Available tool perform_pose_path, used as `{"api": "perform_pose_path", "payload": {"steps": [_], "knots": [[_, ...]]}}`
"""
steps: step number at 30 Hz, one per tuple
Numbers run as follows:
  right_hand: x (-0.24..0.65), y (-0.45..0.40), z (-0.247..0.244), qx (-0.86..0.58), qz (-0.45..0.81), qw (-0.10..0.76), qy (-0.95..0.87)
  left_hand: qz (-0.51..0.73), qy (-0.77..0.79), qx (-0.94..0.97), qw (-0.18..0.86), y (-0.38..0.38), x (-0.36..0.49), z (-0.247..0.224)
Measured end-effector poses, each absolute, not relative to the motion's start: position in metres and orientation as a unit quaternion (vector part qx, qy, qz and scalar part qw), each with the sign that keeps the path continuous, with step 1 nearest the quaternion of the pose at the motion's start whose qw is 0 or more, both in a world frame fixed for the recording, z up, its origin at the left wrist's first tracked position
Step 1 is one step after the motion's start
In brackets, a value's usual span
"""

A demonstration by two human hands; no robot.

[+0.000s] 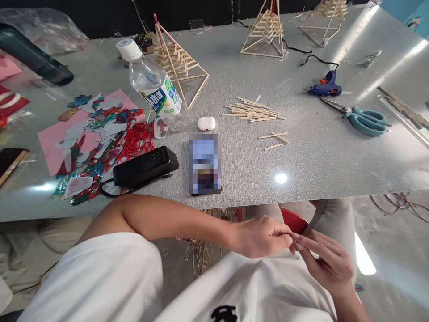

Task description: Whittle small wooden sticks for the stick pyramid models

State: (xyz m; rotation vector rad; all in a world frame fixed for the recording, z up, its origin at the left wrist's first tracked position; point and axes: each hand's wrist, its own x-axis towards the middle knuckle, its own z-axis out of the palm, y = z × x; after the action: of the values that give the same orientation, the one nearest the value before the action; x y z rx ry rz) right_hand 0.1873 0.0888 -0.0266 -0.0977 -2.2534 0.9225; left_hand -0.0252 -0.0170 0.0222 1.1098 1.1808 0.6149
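Over my lap, just off the table's front edge, my left hand (264, 237) and my right hand (330, 257) meet at the fingertips. Both are closed in a pinch, and anything between the fingers is too small or hidden to make out. On the table beyond them lie a few short wooden sticks (274, 146) and a loose pile of longer sticks (251, 110). A phone (205, 164) with a blurred screen lies left of these, below a white earbud case (206, 123).
Stick pyramids (187, 76) stand at the back beside a plastic bottle (150, 85). A black power adapter (145, 166), red string (136, 138) and foil scraps (97, 134) cover the left. A blue glue gun (326, 86) and scissors (365, 120) lie right.
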Motion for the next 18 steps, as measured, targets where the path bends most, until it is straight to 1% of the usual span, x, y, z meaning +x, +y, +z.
{"api": "perform_pose_path", "payload": {"steps": [5,11,14,18], "knots": [[0.194,0.097,-0.026,-0.024,0.282,0.296,-0.912,0.214,0.547,0.494,0.641,-0.016,-0.025,0.022],[0.2,0.099,-0.036,-0.058,0.279,0.246,-0.926,0.207,0.556,0.502,0.629,-0.016,-0.023,0.021],[0.2,0.099,-0.037,-0.059,0.262,0.242,-0.932,0.223,0.55,0.506,0.625,-0.017,-0.023,0.021],[0.195,0.097,-0.031,-0.054,0.291,0.258,-0.92,0.263,0.546,0.478,0.636,-0.016,-0.025,0.021]]}}
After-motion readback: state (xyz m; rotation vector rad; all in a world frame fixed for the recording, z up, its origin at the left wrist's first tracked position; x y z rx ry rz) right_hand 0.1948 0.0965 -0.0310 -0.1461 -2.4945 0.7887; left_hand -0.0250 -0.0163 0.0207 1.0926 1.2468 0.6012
